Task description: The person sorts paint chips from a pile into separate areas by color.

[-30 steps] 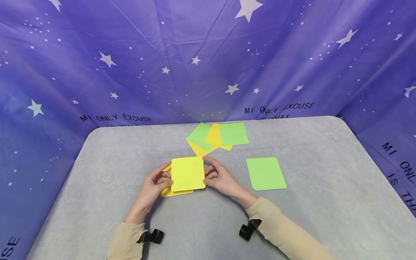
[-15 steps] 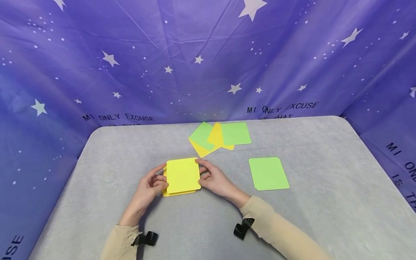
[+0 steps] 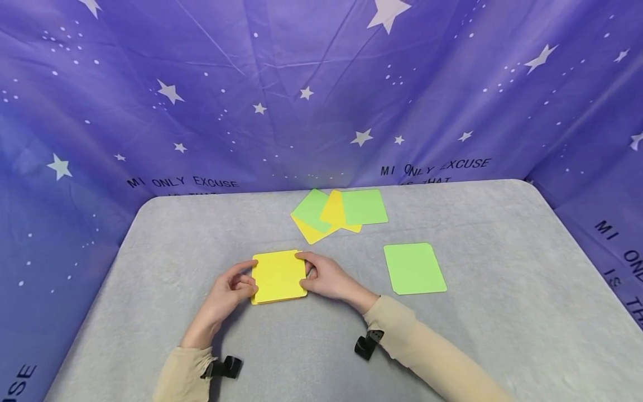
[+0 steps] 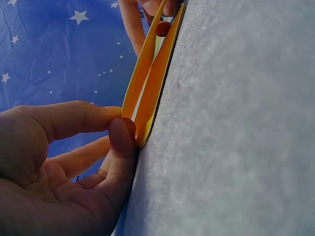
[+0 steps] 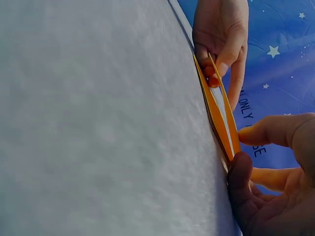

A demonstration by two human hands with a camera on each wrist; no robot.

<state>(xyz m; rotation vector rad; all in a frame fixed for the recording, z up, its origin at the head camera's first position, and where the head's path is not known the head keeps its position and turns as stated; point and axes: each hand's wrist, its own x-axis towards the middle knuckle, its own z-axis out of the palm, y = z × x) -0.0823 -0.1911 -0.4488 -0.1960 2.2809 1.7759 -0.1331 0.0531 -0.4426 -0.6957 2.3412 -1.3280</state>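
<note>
A: What is lying on the grey table (image 3: 150, 251)?

B: A single green card (image 3: 414, 268) is sitting to the right, and a fanned heap of green and yellow cards (image 3: 339, 213) is lying farther back.

A: And the hands?

B: The left hand (image 3: 228, 293) and right hand (image 3: 324, 279) are both pinching the yellow cards (image 3: 278, 275) at opposite edges (two cards, slightly parted, resting on the table in front of the person).

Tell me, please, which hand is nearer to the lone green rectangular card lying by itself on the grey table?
Right. The right hand lies just left of the lone green rectangular card; the left hand is farther left, beyond the yellow cards.
</note>
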